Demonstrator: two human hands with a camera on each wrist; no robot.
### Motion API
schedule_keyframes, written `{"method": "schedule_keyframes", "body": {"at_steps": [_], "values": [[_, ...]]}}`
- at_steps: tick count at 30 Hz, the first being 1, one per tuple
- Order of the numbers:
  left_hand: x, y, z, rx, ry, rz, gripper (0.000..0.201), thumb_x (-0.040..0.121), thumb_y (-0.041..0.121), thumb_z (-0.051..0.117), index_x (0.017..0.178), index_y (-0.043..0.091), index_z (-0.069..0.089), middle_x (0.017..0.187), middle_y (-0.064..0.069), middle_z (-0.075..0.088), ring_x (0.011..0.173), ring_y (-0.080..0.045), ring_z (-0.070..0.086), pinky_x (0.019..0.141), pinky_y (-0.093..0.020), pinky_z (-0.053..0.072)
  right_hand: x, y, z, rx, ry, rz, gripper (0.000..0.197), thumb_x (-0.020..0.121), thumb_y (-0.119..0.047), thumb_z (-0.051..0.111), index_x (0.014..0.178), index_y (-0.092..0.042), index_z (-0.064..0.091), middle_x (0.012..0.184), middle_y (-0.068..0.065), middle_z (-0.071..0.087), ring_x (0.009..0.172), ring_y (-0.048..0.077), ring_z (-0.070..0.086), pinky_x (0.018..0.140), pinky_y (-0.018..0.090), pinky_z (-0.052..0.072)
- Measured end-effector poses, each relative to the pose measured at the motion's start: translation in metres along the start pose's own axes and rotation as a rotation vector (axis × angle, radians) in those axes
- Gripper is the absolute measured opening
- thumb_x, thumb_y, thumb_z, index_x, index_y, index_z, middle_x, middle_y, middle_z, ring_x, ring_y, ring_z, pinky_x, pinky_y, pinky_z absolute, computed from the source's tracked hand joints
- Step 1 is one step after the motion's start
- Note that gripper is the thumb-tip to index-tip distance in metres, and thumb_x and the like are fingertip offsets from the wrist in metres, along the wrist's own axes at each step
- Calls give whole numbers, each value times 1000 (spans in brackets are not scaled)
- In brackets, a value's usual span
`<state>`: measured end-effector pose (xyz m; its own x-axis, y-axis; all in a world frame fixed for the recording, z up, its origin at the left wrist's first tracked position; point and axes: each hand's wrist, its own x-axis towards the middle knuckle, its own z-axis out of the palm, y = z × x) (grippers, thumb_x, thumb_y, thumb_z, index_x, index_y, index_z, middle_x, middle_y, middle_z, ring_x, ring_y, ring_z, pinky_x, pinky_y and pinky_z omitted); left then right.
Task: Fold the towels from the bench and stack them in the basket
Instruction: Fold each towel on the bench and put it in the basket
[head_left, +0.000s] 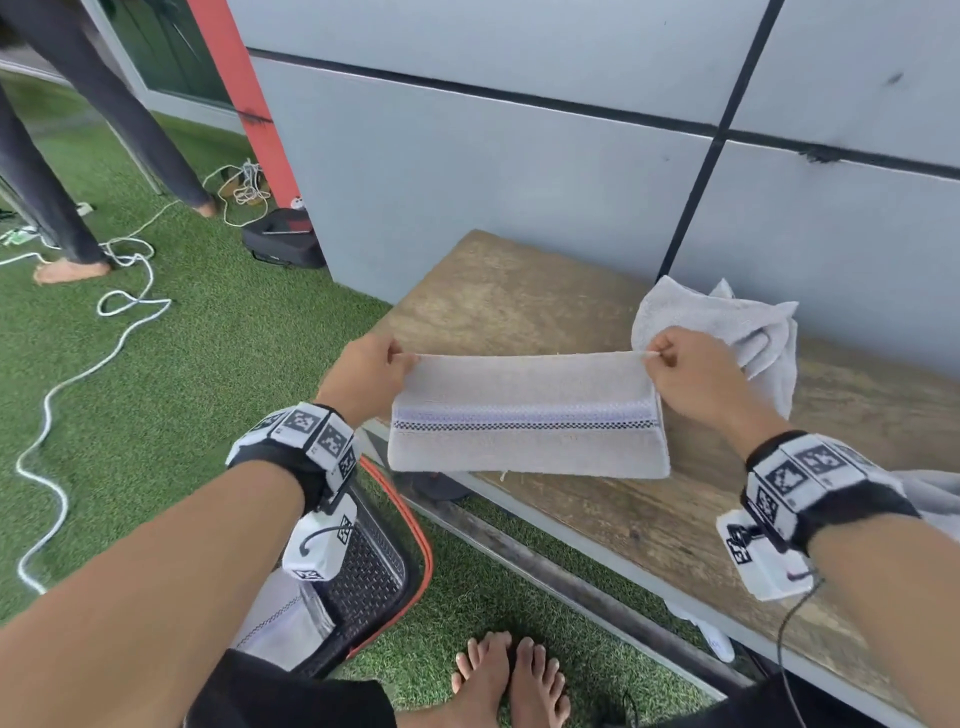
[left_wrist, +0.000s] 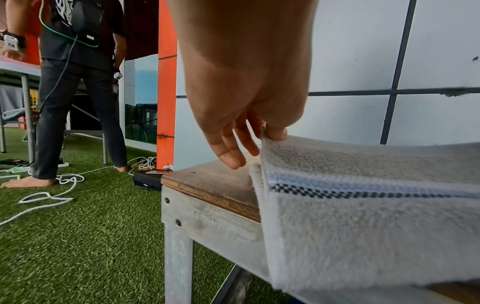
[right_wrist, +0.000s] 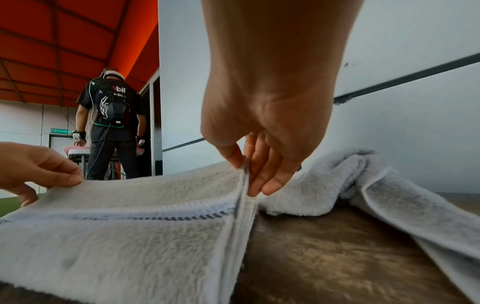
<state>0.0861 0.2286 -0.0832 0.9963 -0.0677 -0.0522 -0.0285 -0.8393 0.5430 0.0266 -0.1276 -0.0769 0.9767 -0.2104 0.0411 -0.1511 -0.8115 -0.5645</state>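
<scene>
Both hands are pinching the striped towel (head_left: 527, 415) over the bench (head_left: 519, 296): left hand (head_left: 363, 371) gripping its left corner, right hand (head_left: 691, 379) its right. A crumpled towel (head_left: 727, 327) is lying just beyond the right hand.

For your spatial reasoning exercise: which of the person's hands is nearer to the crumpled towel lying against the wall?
Right. The right hand pinches the striped towel right beside the crumpled towel; the left hand pinches the opposite corner.
</scene>
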Motion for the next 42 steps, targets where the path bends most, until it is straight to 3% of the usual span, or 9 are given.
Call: {"method": "schedule_keyframes", "body": {"at_steps": [5,10,15,20,23,27,33,38,42], "values": [[16,-2,15,67,63,-65,21,96,34,63,83,18,57,79,1,63,69,-19,61,76,-44,58,19,6,21,-136,-14,24,11,92,-13,56,87,-12,66,83,4,68,82,27,61,79,36,47],[16,-6,30,117,103,-44,24,96,33,64,77,19,57,77,2,62,66,-11,57,59,-29,44,25,15,34,-214,-7,-2,13,88,-11,59,80,-12,68,76,3,66,79,28,62,69,30,39],[18,-14,33,66,167,0,17,92,33,70,91,16,67,85,4,65,77,-16,64,71,-35,56,29,21,39,-192,-3,-70,13,91,-13,60,94,-12,72,96,8,65,86,25,60,73,30,40],[18,-19,29,68,137,63,14,92,26,71,93,13,75,83,2,68,75,-14,65,73,-33,57,27,24,37,-249,-37,-111,15,93,-18,61,99,-14,74,98,8,60,92,26,57,75,32,40],[12,-18,26,111,106,53,10,92,22,71,90,13,70,79,4,64,69,-9,61,69,-31,55,21,23,35,-263,-69,-90,9,92,-19,63,94,-15,71,98,7,55,92,26,55,80,37,46],[3,-14,23,127,45,1,8,92,21,70,89,16,64,83,2,64,73,-15,64,73,-39,60,6,15,32,-300,-132,-85,9,94,-16,58,96,-12,66,98,6,51,87,23,51,81,34,43],[-15,1,9,273,-95,3,9,91,26,69,86,18,68,82,8,65,78,-14,65,82,-34,56,-19,1,9,-338,-251,-14,12,92,-12,57,87,-6,66,88,9,67,83,27,62,71,36,50],[-15,33,-26,283,-105,31,7,86,23,67,81,20,62,85,0,68,75,-21,68,79,-41,61,-27,-8,-23,-260,-124,-9,13,93,-10,55,94,-4,66,94,7,69,87,26,61,77,36,49],[-14,60,-58,171,96,132,9,87,25,68,82,20,62,89,1,65,81,-24,65,78,-36,56,-27,-9,-51,-194,126,-153,18,91,-8,57,97,-11,74,102,11,67,92,29,58,84,35,42]]}}
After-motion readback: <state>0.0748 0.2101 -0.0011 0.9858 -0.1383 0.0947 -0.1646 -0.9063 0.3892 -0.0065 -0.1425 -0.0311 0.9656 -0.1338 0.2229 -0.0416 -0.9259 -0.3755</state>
